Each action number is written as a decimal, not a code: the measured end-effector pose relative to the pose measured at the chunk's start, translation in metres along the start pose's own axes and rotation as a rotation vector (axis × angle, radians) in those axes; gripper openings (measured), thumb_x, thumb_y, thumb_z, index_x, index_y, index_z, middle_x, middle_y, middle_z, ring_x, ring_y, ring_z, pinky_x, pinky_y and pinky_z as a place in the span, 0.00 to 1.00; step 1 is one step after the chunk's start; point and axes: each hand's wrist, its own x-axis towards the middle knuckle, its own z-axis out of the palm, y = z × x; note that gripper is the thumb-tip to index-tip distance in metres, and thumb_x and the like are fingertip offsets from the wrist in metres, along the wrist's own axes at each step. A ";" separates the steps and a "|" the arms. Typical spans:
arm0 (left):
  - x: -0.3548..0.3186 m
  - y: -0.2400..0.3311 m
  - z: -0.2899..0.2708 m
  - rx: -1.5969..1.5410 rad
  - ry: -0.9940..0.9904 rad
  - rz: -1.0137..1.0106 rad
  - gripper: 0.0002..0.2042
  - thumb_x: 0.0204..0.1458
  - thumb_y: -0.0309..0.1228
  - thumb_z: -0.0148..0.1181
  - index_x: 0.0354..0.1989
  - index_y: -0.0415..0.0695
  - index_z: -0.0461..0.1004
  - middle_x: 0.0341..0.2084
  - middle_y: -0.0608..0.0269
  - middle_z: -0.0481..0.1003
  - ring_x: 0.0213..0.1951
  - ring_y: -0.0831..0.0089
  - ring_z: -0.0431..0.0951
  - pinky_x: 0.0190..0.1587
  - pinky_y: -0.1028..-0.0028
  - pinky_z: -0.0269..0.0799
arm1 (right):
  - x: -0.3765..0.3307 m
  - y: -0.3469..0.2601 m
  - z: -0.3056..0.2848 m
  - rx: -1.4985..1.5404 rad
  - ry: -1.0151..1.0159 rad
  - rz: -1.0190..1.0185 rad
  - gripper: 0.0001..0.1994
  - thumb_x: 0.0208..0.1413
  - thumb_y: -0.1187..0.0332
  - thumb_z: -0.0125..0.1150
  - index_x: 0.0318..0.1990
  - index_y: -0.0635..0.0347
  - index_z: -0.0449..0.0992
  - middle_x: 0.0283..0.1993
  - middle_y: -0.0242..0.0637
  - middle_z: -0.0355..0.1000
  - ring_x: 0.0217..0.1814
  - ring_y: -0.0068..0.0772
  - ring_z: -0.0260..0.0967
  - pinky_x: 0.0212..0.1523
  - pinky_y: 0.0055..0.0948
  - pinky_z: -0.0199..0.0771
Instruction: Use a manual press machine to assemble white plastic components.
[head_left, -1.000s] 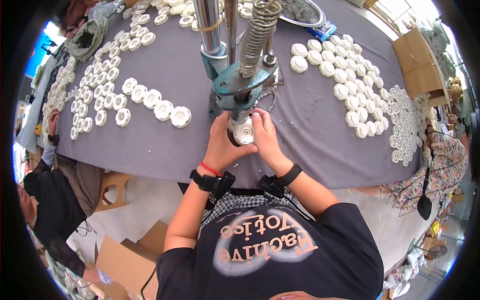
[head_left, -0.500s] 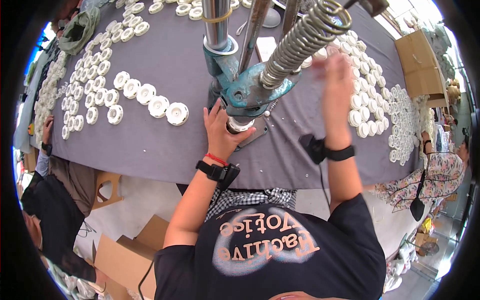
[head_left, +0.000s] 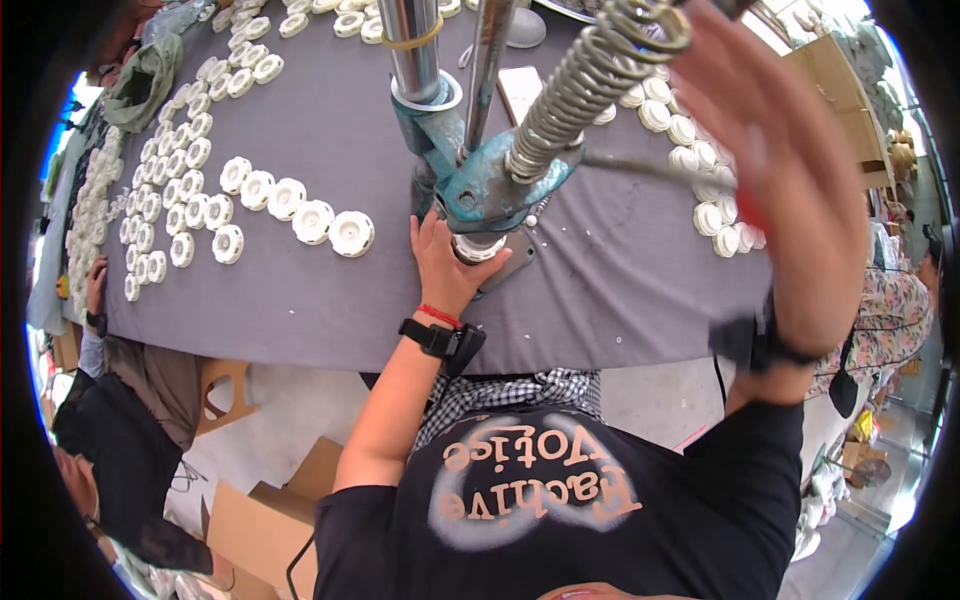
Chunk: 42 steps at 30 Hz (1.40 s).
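Observation:
My left hand (head_left: 445, 265) is closed around a white round plastic part (head_left: 478, 246), its fingers and thumb on either side. The part sits under the head of a teal hand press (head_left: 470, 195) with a thick coil spring (head_left: 570, 110). My right hand (head_left: 800, 190) is raised at the right of the press, large and smeared by motion. A thin metal lever (head_left: 650, 168) runs from the press to it, and a red patch shows by the palm. Blur hides whether the fingers grip the lever.
Left of the press, a row of white ridged round parts (head_left: 287, 199) lies on the grey cloth (head_left: 330, 300). White caps (head_left: 707, 218) stand grouped at the right. Cardboard boxes (head_left: 255, 535) are on the floor at left. Co-workers sit at both sides of the table.
My right hand has moved right and up toward the camera. The lever now stretches out to the right, beside that hand. My left hand stays on the white part under the press.

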 end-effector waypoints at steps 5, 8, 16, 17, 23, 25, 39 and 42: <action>0.004 0.012 0.015 -0.016 -0.062 -0.049 0.40 0.31 0.51 0.74 0.50 0.39 0.63 0.54 0.49 0.66 0.63 0.53 0.59 0.64 0.42 0.42 | -0.131 0.036 0.009 -0.027 -0.133 0.830 0.42 0.40 0.83 0.43 0.70 0.64 0.44 0.69 0.52 0.53 0.74 0.40 0.45 0.69 0.33 0.46; 0.000 0.006 0.014 0.001 -0.077 -0.082 0.44 0.30 0.52 0.74 0.53 0.37 0.60 0.57 0.47 0.63 0.65 0.52 0.54 0.65 0.43 0.40 | -0.163 0.111 0.059 -0.562 -0.031 0.554 0.38 0.39 0.80 0.49 0.66 0.64 0.55 0.64 0.52 0.60 0.71 0.47 0.51 0.69 0.42 0.47; 0.000 0.018 0.005 0.041 -0.025 0.000 0.52 0.30 0.51 0.74 0.63 0.38 0.52 0.60 0.47 0.59 0.63 0.50 0.55 0.64 0.49 0.44 | -0.170 0.157 0.087 -0.616 0.234 0.164 0.21 0.37 0.81 0.50 0.44 0.65 0.71 0.56 0.48 0.68 0.66 0.52 0.57 0.68 0.51 0.47; 0.001 0.015 0.002 0.038 -0.017 0.017 0.52 0.30 0.51 0.74 0.63 0.38 0.52 0.60 0.47 0.59 0.63 0.50 0.55 0.64 0.49 0.44 | -0.170 0.154 0.086 -0.623 0.248 0.151 0.21 0.37 0.81 0.50 0.44 0.65 0.71 0.56 0.48 0.68 0.66 0.52 0.57 0.68 0.51 0.47; 0.004 0.019 0.006 -0.102 0.045 0.053 0.31 0.36 0.43 0.72 0.49 0.45 0.68 0.43 0.62 0.71 0.52 0.55 0.66 0.61 0.49 0.48 | -0.166 0.115 0.054 -0.346 0.043 0.383 0.12 0.40 0.75 0.52 0.36 0.65 0.74 0.44 0.48 0.73 0.49 0.49 0.69 0.52 0.38 0.67; 0.003 0.022 0.009 -0.122 0.044 0.038 0.30 0.37 0.40 0.73 0.49 0.43 0.68 0.44 0.58 0.70 0.51 0.55 0.66 0.58 0.54 0.53 | -0.137 0.085 0.033 -0.123 -0.132 0.800 0.09 0.44 0.71 0.54 0.33 0.64 0.74 0.40 0.45 0.72 0.40 0.39 0.70 0.42 0.33 0.69; -0.006 0.008 0.015 -0.141 0.028 -0.011 0.40 0.31 0.43 0.76 0.54 0.42 0.62 0.50 0.53 0.67 0.55 0.51 0.64 0.61 0.52 0.48 | -0.161 0.203 0.103 -0.432 0.267 0.155 0.16 0.44 0.79 0.54 0.44 0.66 0.70 0.53 0.50 0.69 0.61 0.50 0.62 0.63 0.48 0.58; 0.001 0.009 0.004 -0.119 -0.018 -0.045 0.34 0.31 0.43 0.76 0.49 0.44 0.68 0.45 0.59 0.72 0.51 0.56 0.69 0.62 0.51 0.48 | -0.162 0.122 0.064 -0.279 0.348 -0.026 0.17 0.44 0.81 0.55 0.45 0.65 0.71 0.49 0.49 0.71 0.55 0.48 0.68 0.55 0.40 0.68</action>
